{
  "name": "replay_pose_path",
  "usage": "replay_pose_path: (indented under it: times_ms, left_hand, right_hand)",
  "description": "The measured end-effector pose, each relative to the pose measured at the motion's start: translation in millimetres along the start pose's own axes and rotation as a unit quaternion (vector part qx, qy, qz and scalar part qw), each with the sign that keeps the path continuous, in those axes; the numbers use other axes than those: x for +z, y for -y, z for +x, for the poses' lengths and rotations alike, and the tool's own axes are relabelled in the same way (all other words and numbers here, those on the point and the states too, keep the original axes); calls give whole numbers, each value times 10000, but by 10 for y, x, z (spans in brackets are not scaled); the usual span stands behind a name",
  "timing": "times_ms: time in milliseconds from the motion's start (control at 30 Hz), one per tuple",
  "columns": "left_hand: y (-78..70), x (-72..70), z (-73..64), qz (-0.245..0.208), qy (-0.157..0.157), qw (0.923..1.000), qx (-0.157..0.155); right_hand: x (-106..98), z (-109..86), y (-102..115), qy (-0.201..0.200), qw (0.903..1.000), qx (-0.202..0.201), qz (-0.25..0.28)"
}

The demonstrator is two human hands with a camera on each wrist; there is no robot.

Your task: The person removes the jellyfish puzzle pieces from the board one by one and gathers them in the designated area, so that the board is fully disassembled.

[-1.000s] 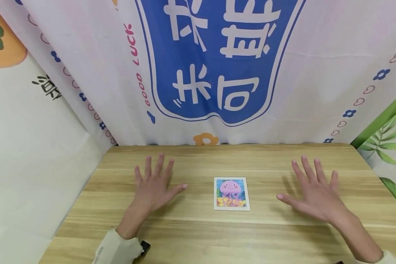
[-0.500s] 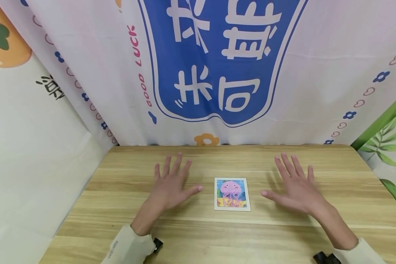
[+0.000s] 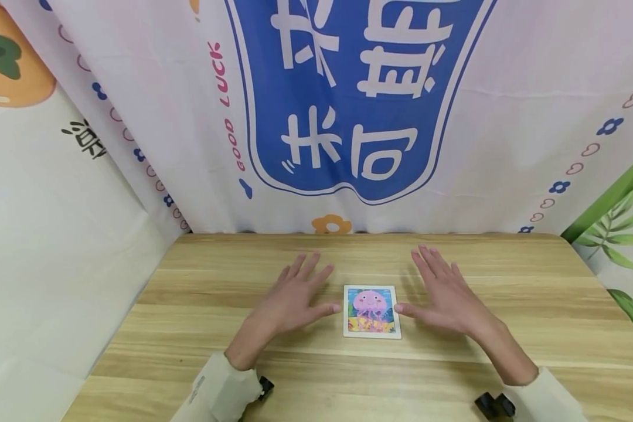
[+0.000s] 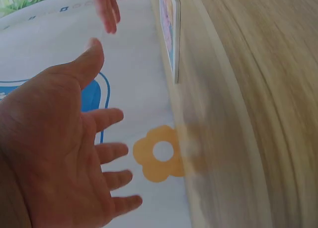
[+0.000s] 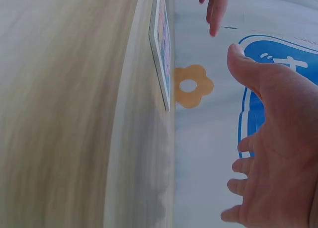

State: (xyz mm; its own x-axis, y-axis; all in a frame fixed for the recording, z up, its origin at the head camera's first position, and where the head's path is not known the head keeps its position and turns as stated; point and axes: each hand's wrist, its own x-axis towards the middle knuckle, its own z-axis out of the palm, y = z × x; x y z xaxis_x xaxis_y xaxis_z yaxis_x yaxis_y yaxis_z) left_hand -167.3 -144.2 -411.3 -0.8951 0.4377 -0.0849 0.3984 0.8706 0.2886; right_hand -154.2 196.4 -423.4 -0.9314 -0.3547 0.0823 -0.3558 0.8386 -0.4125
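A flat rectangular picture puzzle board (image 3: 371, 312) with a white border and a pink jellyfish print lies on the wooden table in the head view. My left hand (image 3: 292, 299) hovers to its left, thumb pointing at the board's left edge, fingers extended. On the other side is my right hand (image 3: 448, 296), its fingers straight and its thumb tip by the board's right edge. The left wrist view shows my left palm (image 4: 59, 148) apart from the board (image 4: 171, 32). In the right wrist view my right palm (image 5: 283, 153) holds nothing, and the board (image 5: 160, 49) stands off to one side.
The wooden table (image 3: 348, 381) has its far edge against a white curtain (image 3: 506, 146) with a blue printed badge (image 3: 343, 117). A pale cloth (image 3: 47, 264) hangs at the left. Dark wrist devices (image 3: 493, 405) sit at the cuffs.
Both hands have moved inward from the sides toward the jellyfish board, left hand rightward and right hand leftward. The board has stayed in place on the table.
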Motion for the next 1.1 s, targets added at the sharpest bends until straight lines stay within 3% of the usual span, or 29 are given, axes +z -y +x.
replay_pose_path:
  times_ms: [233, 667, 833, 1100]
  left_hand:
    - [-79, 30, 47, -441, 146, 9975, 531]
    - [-222, 156, 84, -928, -37, 9927, 773]
    - [-245, 181, 91, -997, 63, 9922, 743]
    - [-222, 190, 85, -857, 236, 9906, 1039]
  right_hand:
    - [73, 90, 63, 288, 9981, -172, 519]
    - [123, 294, 285, 680, 9955, -249, 610]
    - [147, 366, 342, 723, 9949, -378, 584]
    - [218, 483, 388, 890, 9921, -458, 755]
